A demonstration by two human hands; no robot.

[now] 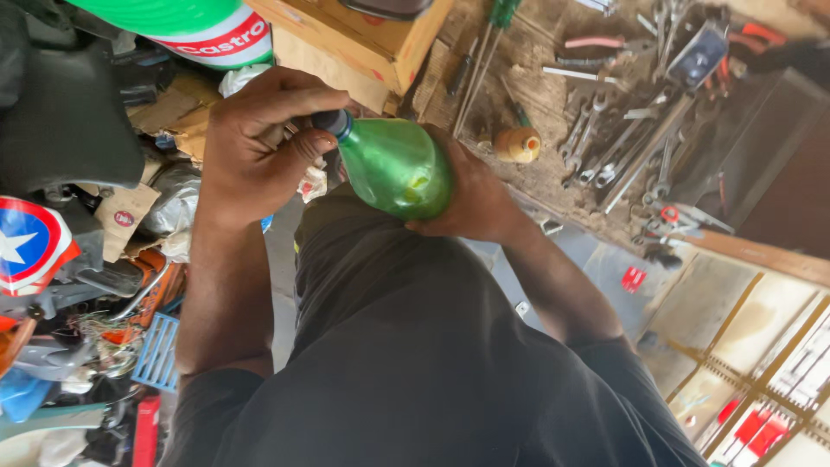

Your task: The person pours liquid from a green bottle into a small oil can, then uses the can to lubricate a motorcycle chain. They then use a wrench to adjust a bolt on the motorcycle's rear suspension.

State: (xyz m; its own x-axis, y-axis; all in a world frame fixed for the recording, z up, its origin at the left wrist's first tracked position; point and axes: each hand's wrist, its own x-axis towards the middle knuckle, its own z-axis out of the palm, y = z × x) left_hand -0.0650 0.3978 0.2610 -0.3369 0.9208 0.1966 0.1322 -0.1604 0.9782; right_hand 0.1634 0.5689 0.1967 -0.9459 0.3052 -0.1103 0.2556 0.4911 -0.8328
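Observation:
I hold a green plastic bottle (pixel 393 164) on its side in front of my black shirt. My left hand (pixel 255 147) is closed over the bottle's dark cap and neck, thumb and fingers wrapped around it. My right hand (pixel 475 199) cups the bottle's body from below and behind. The bottle's neck points to the left.
A dusty workbench (pixel 553 177) at upper right carries several wrenches (pixel 605 151), screwdrivers (pixel 484 47), pliers (pixel 596 43) and a small orange-capped bottle (pixel 517 144). A cardboard box (pixel 354 35) and a green-and-white container (pixel 199 26) sit at the top. Scrap parts, wires and a blue grate (pixel 160 350) are piled at left.

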